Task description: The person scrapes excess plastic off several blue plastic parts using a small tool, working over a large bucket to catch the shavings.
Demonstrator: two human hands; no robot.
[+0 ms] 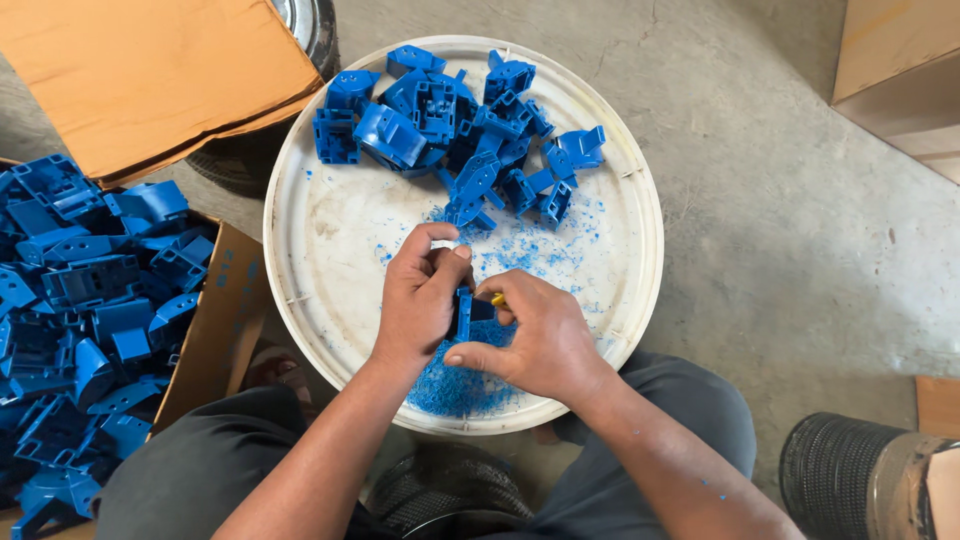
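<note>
hands (480,320) gripping blue part (464,312), white tray (330,230)

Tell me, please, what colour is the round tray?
White tray, speckled with blue shavings; head view.

One view only, from a camera on the person's head, looking almost straight down and close in. It faces the round white tray (300,200) on the lap, centred in frame, with both forearms entering from the bottom edge. The cardboard box (225,320) of blue parts fills the left edge, the concrete floor (780,230) the right
</note>
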